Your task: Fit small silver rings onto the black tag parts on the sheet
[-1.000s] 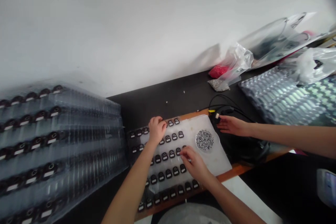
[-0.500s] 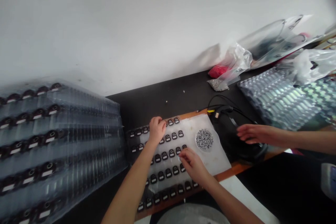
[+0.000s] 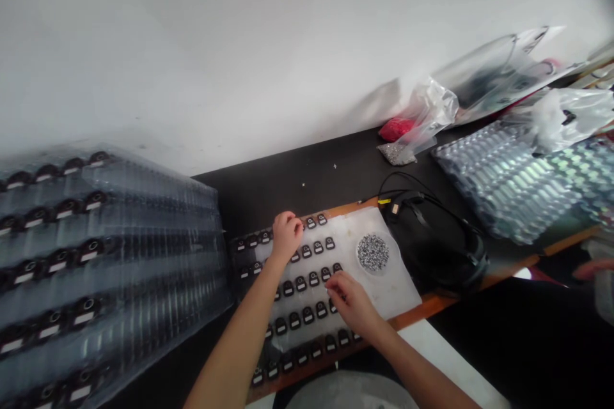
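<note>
Rows of small black rounded parts (image 3: 307, 314), each with a ring and a white patch, sit in a clear plastic tray (image 3: 292, 302). My left hand (image 3: 286, 236) is over the tray's upper rows with its fingers bent together; whatever is in them is hidden. Lower and to the right, my right hand (image 3: 352, 301) hovers at the end of the middle rows, thumb and fingertips pinched. Anything between them is too small to make out. Beside the tray, a round clear dish (image 3: 373, 254) of tiny silvery pieces rests on a white sheet (image 3: 403, 291).
On the left stands a tall stack of filled clear trays (image 3: 163, 236). Black headphones (image 3: 472, 262) with cables lie right of the sheet. Bags of red (image 3: 397, 129) and silvery pieces (image 3: 397, 153) sit by the wall. Further right are clear trays (image 3: 508, 185) and another person's hand (image 3: 592, 268).
The other person's hand has drawn back from the headphones to the right edge. My own two hands stay almost in place.
</note>
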The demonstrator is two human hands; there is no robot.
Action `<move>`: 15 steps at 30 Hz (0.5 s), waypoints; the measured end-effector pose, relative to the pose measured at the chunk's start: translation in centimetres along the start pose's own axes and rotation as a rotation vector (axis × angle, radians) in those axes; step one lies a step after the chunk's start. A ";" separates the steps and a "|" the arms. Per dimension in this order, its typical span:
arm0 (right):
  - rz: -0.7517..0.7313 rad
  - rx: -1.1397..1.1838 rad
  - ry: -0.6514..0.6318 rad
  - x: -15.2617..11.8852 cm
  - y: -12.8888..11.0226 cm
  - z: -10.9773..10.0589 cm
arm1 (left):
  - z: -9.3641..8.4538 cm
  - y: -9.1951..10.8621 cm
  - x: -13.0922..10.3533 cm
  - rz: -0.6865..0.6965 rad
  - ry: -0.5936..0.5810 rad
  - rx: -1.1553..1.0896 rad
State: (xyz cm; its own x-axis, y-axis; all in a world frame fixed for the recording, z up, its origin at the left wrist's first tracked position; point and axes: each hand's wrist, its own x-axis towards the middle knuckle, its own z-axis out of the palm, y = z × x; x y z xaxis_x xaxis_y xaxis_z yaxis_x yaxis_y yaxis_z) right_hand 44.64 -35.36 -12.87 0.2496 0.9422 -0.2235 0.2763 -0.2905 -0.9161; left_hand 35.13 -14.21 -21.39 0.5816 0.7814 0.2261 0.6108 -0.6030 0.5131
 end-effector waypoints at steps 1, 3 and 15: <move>-0.002 0.001 0.004 0.0 0.0 0.0 | 0.0 0.0 0.0 -0.010 -0.002 -0.001; -0.004 0.005 0.009 -0.1 0.0 0.0 | 0.1 0.0 0.1 -0.024 -0.007 -0.002; 0.011 -0.005 -0.007 -0.4 -0.1 0.0 | -0.1 -0.1 0.2 -0.001 -0.013 -0.016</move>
State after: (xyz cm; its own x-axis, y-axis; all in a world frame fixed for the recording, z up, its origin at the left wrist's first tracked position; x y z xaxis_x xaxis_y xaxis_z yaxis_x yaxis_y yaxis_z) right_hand 44.50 -35.71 -12.73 0.2457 0.9402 -0.2357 0.2783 -0.3014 -0.9120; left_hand 35.13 -13.96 -21.34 0.5885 0.7795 0.2147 0.6023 -0.5998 0.5268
